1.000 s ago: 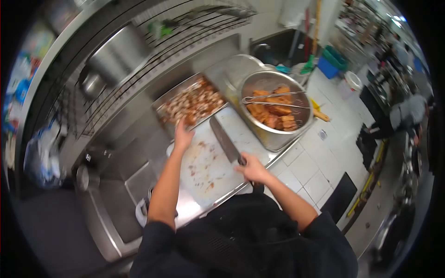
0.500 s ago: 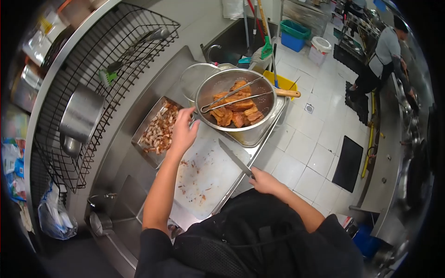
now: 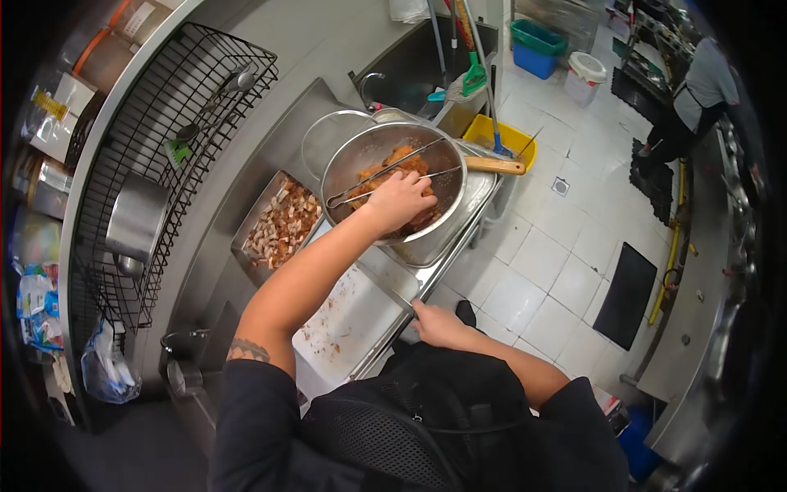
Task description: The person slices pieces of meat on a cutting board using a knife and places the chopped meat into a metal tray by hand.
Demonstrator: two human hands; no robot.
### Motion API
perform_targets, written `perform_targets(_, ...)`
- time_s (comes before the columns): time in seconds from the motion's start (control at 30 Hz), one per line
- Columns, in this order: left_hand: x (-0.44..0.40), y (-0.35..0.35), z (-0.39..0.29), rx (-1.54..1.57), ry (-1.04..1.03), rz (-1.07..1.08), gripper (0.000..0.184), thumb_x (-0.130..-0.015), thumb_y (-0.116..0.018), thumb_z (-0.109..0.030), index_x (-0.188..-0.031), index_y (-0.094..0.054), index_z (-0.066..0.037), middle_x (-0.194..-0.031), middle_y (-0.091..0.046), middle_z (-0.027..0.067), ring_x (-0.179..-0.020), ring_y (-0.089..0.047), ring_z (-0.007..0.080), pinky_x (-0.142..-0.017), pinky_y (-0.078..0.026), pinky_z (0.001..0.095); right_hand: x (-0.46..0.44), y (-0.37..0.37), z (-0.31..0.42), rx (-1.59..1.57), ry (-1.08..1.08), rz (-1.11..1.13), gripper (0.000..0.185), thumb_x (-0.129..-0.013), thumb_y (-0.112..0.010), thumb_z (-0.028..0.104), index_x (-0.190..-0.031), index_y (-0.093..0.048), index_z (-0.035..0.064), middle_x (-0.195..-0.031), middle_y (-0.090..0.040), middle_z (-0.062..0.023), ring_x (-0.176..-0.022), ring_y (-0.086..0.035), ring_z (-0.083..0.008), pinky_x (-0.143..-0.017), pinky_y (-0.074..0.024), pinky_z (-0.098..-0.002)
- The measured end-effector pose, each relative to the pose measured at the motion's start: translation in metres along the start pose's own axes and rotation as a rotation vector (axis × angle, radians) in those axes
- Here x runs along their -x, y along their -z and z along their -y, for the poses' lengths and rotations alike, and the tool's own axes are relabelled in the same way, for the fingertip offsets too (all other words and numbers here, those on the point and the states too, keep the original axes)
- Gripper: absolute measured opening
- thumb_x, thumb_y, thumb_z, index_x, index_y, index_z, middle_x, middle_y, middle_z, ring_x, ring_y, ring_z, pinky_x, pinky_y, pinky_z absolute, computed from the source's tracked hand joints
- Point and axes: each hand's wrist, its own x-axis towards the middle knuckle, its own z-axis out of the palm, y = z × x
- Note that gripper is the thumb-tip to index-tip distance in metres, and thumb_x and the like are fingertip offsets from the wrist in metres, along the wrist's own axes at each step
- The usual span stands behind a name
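My left hand [image 3: 400, 202] reaches into a steel colander-like bowl [image 3: 334, 190], its fingers curled down onto browned roast pork [image 3: 403, 153]. Its fingertips are partly hidden among the pieces. Metal tongs [image 3: 348, 198] lie across the bowl beside this hand. Low at the counter's front edge, my right hand [image 3: 443, 324] is closed round the handle of a knife [image 3: 402, 299], whose blade points over the white cutting board [image 3: 348, 316]. Brown scraps lie on the board. Left of it, a metal tray [image 3: 238, 239] holds chopped pork pieces [image 3: 277, 225].
A wooden handle [image 3: 496, 166] juts right beyond the bowl. A wire rack [image 3: 215, 86] with a steel pot [image 3: 138, 215] hangs on the left. Behind stand a sink [image 3: 393, 61] and a yellow bucket [image 3: 518, 152]. At right, a person [image 3: 697, 90] stands by the stoves.
My left hand has moved from the bowl's near-left rim into it, onto the pork. My right hand has shifted slightly left with the knife, whose blade now shows less.
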Motion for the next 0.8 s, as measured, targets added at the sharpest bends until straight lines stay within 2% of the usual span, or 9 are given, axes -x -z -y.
perform_targets(0.07, -0.007, -0.001, 0.002, -0.072, -0.021, 0.105, 0.049, -0.080, -0.075, -0.012, -0.128, -0.067, -0.020, -0.129, -0.059, 0.0066, -0.126, -0.056, 0.0256, -0.097, -0.049, 0.0407, -0.004, 0.004, -0.003, 0.014, 0.026, 0.020, 0.036, -0.100, -0.066, 0.020, -0.120, -0.047, -0.0020, -0.095, -0.069, -0.0328, -0.094, -0.067, -0.0538, -0.080, -0.0516, -0.0612)
perform_targets(0.23, 0.010, 0.032, 0.011, -0.008, 0.008, 0.082, 0.049, -0.079, -0.077, -0.013, -0.126, -0.066, -0.016, -0.128, -0.059, 0.0065, -0.125, -0.055, 0.0264, -0.099, -0.048, 0.0427, -0.002, 0.008, -0.010, -0.002, 0.074, 0.011, 0.037, -0.099, -0.067, 0.020, -0.120, -0.046, -0.0021, -0.094, -0.069, -0.0325, -0.094, -0.067, -0.0537, -0.079, -0.0513, -0.0616)
perform_targets(0.33, 0.052, 0.091, 0.017, 0.078, 0.184, 0.056, 0.051, -0.075, -0.079, -0.012, -0.124, -0.062, -0.009, -0.126, -0.058, 0.0098, -0.123, -0.056, 0.0298, -0.100, -0.048, 0.0436, -0.013, 0.014, -0.010, 0.009, 0.060, 0.083, 0.037, -0.099, -0.066, 0.020, -0.122, -0.048, -0.0030, -0.099, -0.069, -0.0330, -0.096, -0.067, -0.0527, -0.080, -0.0527, -0.0590)
perform_targets(0.4, 0.105, 0.120, 0.016, 0.438, 0.354, -0.090, 0.054, -0.071, -0.079, -0.011, -0.120, -0.057, -0.004, -0.123, -0.057, 0.0135, -0.122, -0.055, 0.0325, -0.101, -0.048, 0.0445, -0.024, 0.000, -0.031, -0.064, 0.043, 0.062, 0.036, -0.099, -0.067, 0.020, -0.121, -0.051, -0.0035, -0.105, -0.069, -0.0337, -0.099, -0.067, -0.0523, -0.083, -0.0536, -0.0559)
perform_targets(0.43, 0.134, 0.124, 0.012, 0.514, 0.422, -0.111, 0.055, -0.069, -0.079, -0.011, -0.118, -0.056, -0.002, -0.121, -0.056, 0.0156, -0.118, -0.056, 0.0351, -0.100, -0.049, 0.0446, -0.023, 0.015, -0.019, -0.114, -0.029, 0.100, 0.038, -0.096, -0.070, 0.021, -0.120, -0.053, -0.0035, -0.110, -0.070, -0.0332, -0.108, -0.067, -0.0515, -0.091, -0.0532, -0.0549)
perform_targets(0.5, 0.191, 0.117, 0.002, 0.711, 0.572, -0.062, 0.057, -0.069, -0.082, -0.015, -0.118, -0.057, 0.000, -0.118, -0.058, 0.0185, -0.115, -0.059, 0.0373, -0.099, -0.050, 0.0431, -0.026, 0.016, -0.024, -0.210, -0.064, 0.142, 0.042, -0.096, -0.071, 0.020, -0.124, -0.053, -0.0049, -0.112, -0.070, -0.0335, -0.110, -0.067, -0.0503, -0.092, -0.0532, -0.0530)
perform_targets(0.63, 0.268, 0.059, -0.031, 0.796, 0.729, 0.115, 0.055, -0.070, -0.081, -0.015, -0.118, -0.058, 0.000, -0.116, -0.060, 0.0203, -0.111, -0.062, 0.0384, -0.097, -0.052, 0.0442, -0.025, 0.020, -0.014, -0.179, -0.043, 0.152, 0.044, -0.097, -0.070, 0.019, -0.128, -0.053, -0.0063, -0.115, -0.069, -0.0340, -0.112, -0.067, -0.0491, -0.094, -0.0532, -0.0506)
perform_targets(0.7, 0.274, 0.014, -0.065, 0.627, 0.865, 0.366, 0.050, -0.074, -0.077, -0.017, -0.117, -0.059, 0.002, -0.115, -0.060, 0.0229, -0.112, -0.062, 0.0399, -0.097, -0.053, 0.0462, -0.026, 0.018, -0.017, -0.221, -0.188, 0.178, 0.047, -0.097, -0.069, 0.019, -0.132, -0.052, -0.0070, -0.117, -0.069, -0.0347, -0.113, -0.067, -0.0486, -0.095, -0.0529, -0.0491)
perform_targets(0.8, 0.273, -0.066, -0.114, 0.614, 0.969, 0.391, 0.048, -0.078, -0.075, -0.020, -0.117, -0.060, 0.002, -0.120, -0.060, 0.0241, -0.115, -0.062, 0.0418, -0.097, -0.054, 0.0479, -0.025, 0.022, -0.015, -0.159, -0.172, 0.208, 0.049, -0.097, -0.069, 0.018, -0.134, -0.050, -0.0077, -0.116, -0.068, -0.0357, -0.113, -0.067, -0.0503, -0.095, -0.0525, -0.0499)
